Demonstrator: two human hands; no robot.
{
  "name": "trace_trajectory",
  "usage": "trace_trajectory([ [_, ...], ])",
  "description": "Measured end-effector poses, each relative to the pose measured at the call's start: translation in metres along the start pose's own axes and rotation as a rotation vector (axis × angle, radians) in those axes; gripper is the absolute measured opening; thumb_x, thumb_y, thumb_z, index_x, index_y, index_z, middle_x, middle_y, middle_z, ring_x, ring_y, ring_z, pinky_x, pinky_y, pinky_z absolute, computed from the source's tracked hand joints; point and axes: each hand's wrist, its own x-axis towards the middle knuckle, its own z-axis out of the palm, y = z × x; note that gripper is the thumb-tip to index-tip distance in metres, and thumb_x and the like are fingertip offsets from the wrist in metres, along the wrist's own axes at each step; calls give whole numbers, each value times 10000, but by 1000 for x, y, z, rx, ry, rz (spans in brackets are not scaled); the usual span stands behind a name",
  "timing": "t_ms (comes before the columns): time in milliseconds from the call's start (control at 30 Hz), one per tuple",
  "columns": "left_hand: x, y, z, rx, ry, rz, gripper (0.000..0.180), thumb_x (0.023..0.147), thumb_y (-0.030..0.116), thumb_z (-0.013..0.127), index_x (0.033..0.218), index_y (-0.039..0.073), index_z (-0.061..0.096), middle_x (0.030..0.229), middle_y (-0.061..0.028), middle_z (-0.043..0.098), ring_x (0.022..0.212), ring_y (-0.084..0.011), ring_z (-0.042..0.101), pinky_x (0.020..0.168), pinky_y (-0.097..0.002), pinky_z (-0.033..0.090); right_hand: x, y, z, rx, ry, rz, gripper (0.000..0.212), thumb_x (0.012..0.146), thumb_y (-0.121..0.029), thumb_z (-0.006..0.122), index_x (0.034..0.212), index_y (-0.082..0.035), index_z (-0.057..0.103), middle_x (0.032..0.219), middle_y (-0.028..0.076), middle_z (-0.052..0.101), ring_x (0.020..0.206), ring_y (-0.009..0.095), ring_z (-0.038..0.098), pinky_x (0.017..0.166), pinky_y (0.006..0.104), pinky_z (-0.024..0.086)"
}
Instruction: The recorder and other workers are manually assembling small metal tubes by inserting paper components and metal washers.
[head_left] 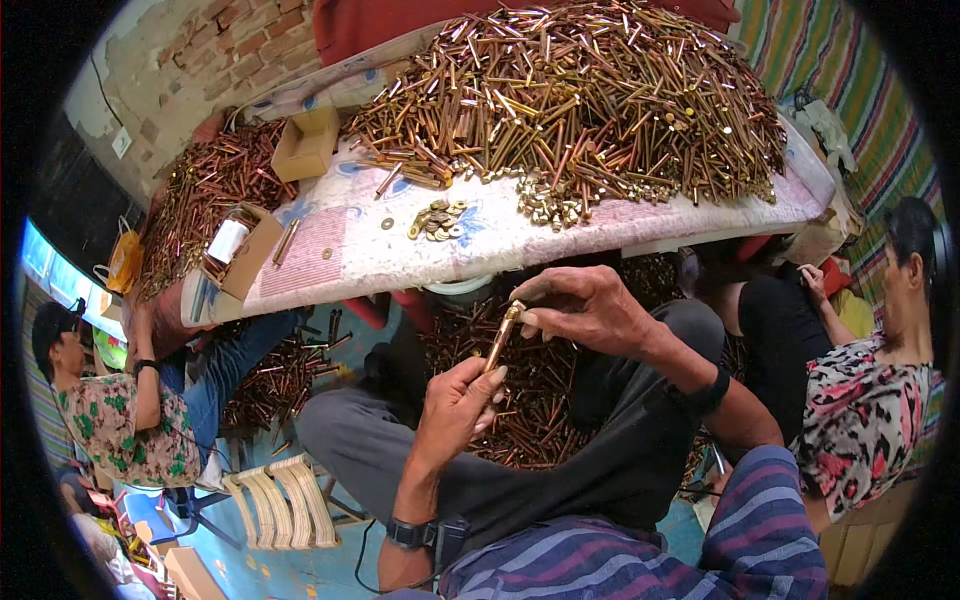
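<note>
Left hand: The left hand [457, 412] closes around the lower part of a brassy metal bolt [497, 342], thumb pressed along its side and fingers curled beneath.
Right hand: The right hand [598, 308] brings thumb and forefinger together at the bolt's upper end, pinching near the nut-like tip, the other fingers loosely bent.
Bolt: Between the two hands, it leans with its top toward the right, above the person's lap and just short of the bench [400, 268].
Wrists: A black strapped device [412, 533] circles the left; a black band [705, 393] wraps the right.
Below the hands: A pile of similar metal pieces [530, 405] covers the floor between the person's dark-trousered legs.
Bench's near edge: Flat washers [437, 220] lie in a small cluster on the patterned cloth, well apart from the hands; to their right sits a bunch of short nut-like pieces [555, 207].
Behind them: A great heap of bolts [580, 100] spreads across the bench.
Bench's left end: An open cardboard box [305, 145] stands beside a second heap [215, 185]; nearer, another carton [250, 258] holds a white cylinder [228, 238].
Alongside: One co-worker [125, 425] in a floral top sits at left, another [865, 410] in a patterned top at right.
</note>
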Motion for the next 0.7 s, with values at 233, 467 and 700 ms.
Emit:
trace_trajectory([
  [233,-1,6,8,20,32,6,209,1018,216,621,910,36,613,713,29,538,492,-15,430,407,-193,297,-8,0,1,-46,84,-3,289,888,-136,753,1157,-42,705,973,76,724,902,131,683,796,297,550],
  [467,-1,10,9,80,54,12,215,1011,197,624,872,33,611,679,35,521,491,-16,438,413,-206,311,-5,2,-13,-159,3,-135,278,902,-128,713,1172,-62,698,971,91,711,918,206,682,831,332,532],
  [700,-8,22,-1,233,49,30,209,1008,195,619,907,13,638,643,46,498,508,-21,455,427,-225,329,7,-10,-20,-280,-174,-253,256,905,-86,675,1161,-70,687,973,121,689,924,283,678,841,393,538],
])
